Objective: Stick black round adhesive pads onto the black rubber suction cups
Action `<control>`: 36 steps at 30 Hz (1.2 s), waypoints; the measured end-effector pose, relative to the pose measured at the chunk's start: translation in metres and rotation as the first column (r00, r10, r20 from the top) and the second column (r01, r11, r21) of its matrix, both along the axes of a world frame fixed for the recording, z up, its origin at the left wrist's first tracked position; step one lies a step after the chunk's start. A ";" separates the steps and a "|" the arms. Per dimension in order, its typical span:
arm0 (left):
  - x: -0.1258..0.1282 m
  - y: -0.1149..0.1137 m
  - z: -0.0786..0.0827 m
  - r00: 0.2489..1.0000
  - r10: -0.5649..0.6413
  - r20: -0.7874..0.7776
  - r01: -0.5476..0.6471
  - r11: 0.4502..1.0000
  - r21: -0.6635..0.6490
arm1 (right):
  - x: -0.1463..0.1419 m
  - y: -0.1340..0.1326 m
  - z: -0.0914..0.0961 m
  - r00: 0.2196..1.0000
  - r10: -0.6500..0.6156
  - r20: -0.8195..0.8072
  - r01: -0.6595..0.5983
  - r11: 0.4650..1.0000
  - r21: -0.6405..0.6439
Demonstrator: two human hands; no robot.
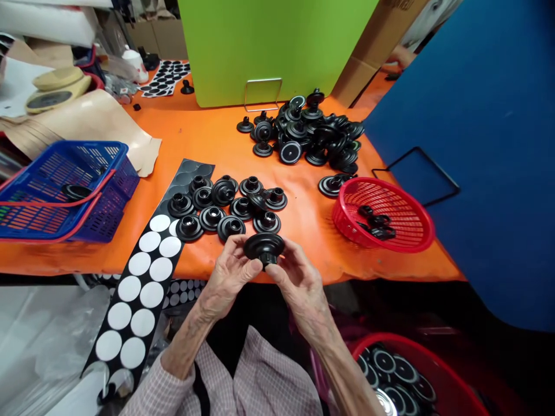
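Observation:
Both hands hold one black round suction-cup part point(263, 247) just over the near edge of the orange table point(208, 138). My left hand point(229, 274) pinches its left side, my right hand point(299, 280) grips its stem from the right. Just beyond them, several like black parts point(225, 208) lie in rows. To their left a black backing strip point(143, 283) with white round stickers hangs over the table edge.
A larger heap of black parts point(312, 136) lies before a green board point(269, 46). A red basket point(384, 215) sits at right, a blue basket point(65, 188) at left, a red tub of finished parts point(403, 375) below right. A blue panel point(485, 144) stands right.

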State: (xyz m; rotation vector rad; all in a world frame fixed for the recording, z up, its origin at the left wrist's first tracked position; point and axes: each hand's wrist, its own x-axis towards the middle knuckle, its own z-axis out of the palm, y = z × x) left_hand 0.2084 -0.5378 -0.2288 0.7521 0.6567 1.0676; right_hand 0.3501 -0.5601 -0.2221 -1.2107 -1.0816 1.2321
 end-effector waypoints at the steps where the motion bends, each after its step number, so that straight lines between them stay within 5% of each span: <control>1: 0.000 -0.001 -0.001 1.000 -0.020 0.003 0.020 1.000 0.004 | -0.001 0.000 0.000 1.000 0.001 -0.010 -0.001 1.000 -0.003; 4: 0.001 -0.003 -0.002 0.998 -0.063 -0.025 0.064 0.998 0.023 | -0.002 -0.001 -0.001 0.999 0.003 -0.034 -0.003 1.000 0.008; 11: 0.010 -0.008 0.010 0.979 0.042 -0.198 -0.025 0.996 0.085 | -0.001 -0.005 0.005 0.999 -0.012 0.050 0.013 1.000 -0.008; 16: 0.012 0.025 0.027 0.919 0.192 -0.343 -0.143 0.976 0.163 | 0.037 0.029 0.037 0.926 0.022 0.377 -0.068 0.992 0.109; 18: 0.011 0.051 0.031 0.821 0.338 -0.459 -0.202 0.926 0.320 | 0.067 0.063 0.054 0.783 -0.115 0.611 -0.016 0.979 0.206; 19: 0.010 0.064 0.033 0.735 0.416 -0.536 -0.199 0.888 0.415 | 0.084 0.084 0.061 0.634 -0.167 0.756 -0.001 0.976 0.216; 21: 0.009 0.089 0.033 0.507 0.561 -0.655 -0.136 0.802 0.581 | 0.113 0.127 0.068 0.186 -0.097 0.978 0.044 0.995 0.090; 24: 0.011 0.115 0.029 0.220 0.634 -0.741 -0.001 0.760 0.650 | 0.140 0.180 0.062 0.035 0.083 0.996 0.062 0.994 -0.085; 27: 0.012 0.127 0.025 0.143 0.621 -0.771 0.039 0.775 0.631 | 0.148 0.210 0.048 -0.016 0.197 0.980 0.057 0.979 -0.196; 32: 0.009 0.110 0.034 0.184 0.693 -0.697 -0.046 0.714 0.698 | 0.145 0.223 0.048 -0.046 0.228 0.973 -0.033 0.973 -0.229; 34: 0.012 0.089 0.039 0.371 0.576 -0.728 -0.072 0.800 0.596 | 0.134 0.212 0.054 -0.049 0.188 0.981 -0.086 0.978 -0.192; 36: 0.021 0.066 0.040 0.657 0.301 -0.691 -0.072 0.937 0.341 | 0.114 0.182 0.061 -0.021 0.109 0.994 -0.160 0.981 -0.111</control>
